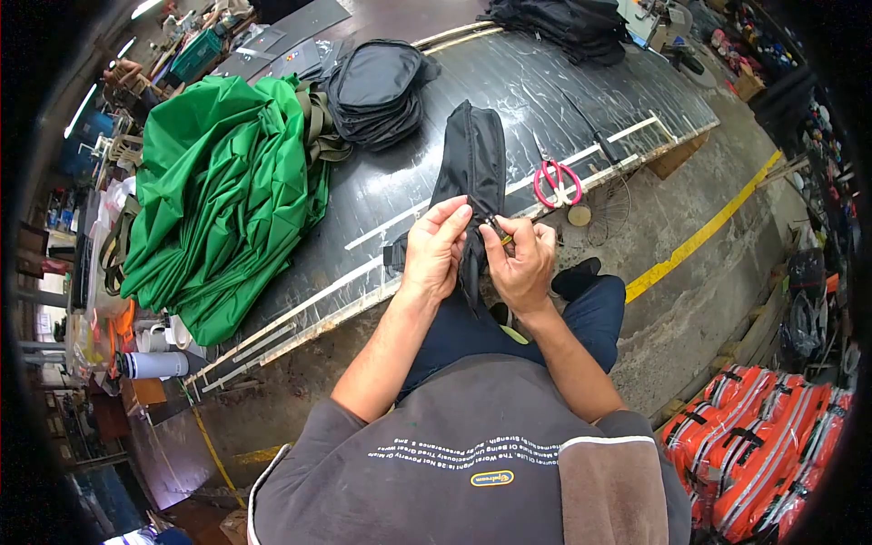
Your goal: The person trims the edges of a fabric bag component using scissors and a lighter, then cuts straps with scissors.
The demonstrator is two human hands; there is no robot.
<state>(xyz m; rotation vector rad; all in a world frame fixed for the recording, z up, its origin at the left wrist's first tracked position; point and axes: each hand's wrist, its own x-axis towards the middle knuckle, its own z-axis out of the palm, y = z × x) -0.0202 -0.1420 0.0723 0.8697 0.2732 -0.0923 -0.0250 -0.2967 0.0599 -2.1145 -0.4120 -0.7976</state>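
Black fabric piece (477,150) over the table's (536,86) near edge
Left hand (438,245), thumb against finger, pinches narrowly at its near part; right hand (524,263) seems to pinch its right edge; pink-handled scissors (559,195) lie to the right.

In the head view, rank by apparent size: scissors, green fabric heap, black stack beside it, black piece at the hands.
Green fabric heap
Black stack, black piece: too close to rank, the piece being partly hidden
Scissors

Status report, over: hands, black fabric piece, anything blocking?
Left hand, right hand: pinching at black fabric piece, exact hold unclear. Piece overhangs table. Scissors right of it, apparently not blocking.
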